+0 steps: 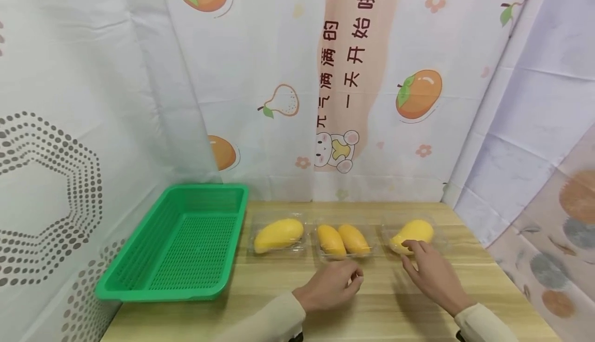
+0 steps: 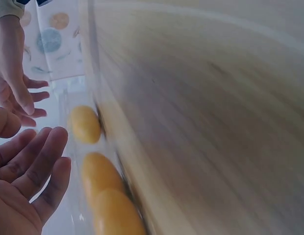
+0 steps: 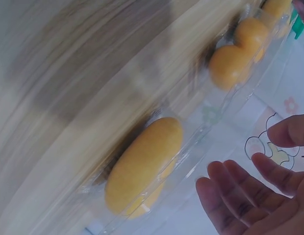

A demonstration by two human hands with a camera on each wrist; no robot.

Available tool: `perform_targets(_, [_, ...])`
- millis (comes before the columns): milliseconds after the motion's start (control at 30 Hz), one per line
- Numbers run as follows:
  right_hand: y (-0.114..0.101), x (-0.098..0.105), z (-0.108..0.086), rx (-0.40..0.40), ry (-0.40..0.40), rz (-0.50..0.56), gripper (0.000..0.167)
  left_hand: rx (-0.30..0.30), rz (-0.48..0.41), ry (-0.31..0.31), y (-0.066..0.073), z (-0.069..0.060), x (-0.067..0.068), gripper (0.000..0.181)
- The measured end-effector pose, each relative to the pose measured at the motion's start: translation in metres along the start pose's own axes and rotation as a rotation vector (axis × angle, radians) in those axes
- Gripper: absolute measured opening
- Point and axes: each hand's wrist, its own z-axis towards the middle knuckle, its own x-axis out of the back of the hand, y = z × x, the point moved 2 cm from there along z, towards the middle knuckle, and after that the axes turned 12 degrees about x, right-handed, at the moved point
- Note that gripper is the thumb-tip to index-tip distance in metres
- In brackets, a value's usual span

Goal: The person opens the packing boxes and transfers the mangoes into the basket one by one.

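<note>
Three clear plastic boxes stand in a row on the wooden table. The left box holds one yellow mango [image 1: 279, 234], and the right box holds another yellow mango [image 1: 420, 231]. Between them, two smaller orange-yellow mangoes [image 1: 353, 239] lie side by side in the middle box [image 1: 367, 254]. My left hand [image 1: 332, 285] is just in front of that middle box, its fingers loosely bent with nothing in them. Near the right box, my right hand [image 1: 432, 275] hovers with thumb and fingers apart. In the right wrist view its fingers [image 3: 240, 191] hold nothing and are apart from the mango [image 3: 144, 166].
A green plastic basket [image 1: 228, 259] with a mesh bottom sits at the left of the table [image 1: 279, 275]. Printed white curtains [image 1: 260, 47] hang behind the table and along both sides.
</note>
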Motion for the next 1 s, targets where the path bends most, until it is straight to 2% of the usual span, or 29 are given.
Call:
perform_targets(333, [0.013,-0.002,-0.003,0.01,0.029,-0.045,0.029,0.076,-0.02,-0.064,0.007,0.016,-0.024,0.021])
perform_targets(500, [0.02,-0.004,-0.011,-0.017,0.01,-0.045,0.028,0.123,-0.056,-0.109,0.017,0.027,-0.04,0.019])
perform_targets(667, [0.03,0.0,-0.018,-0.01,0.023,-0.063,0.03,0.157,-0.121,-0.155,0.029,0.042,-0.052,0.022])
perform_targets(800, [0.037,0.002,-0.02,0.006,0.029,-0.09,0.028,0.174,-0.169,-0.16,0.033,0.049,-0.061,0.023])
perform_targets(1000, [0.044,0.001,-0.025,-0.008,0.011,-0.092,0.026,0.177,-0.215,-0.163,0.033,0.051,-0.077,0.021])
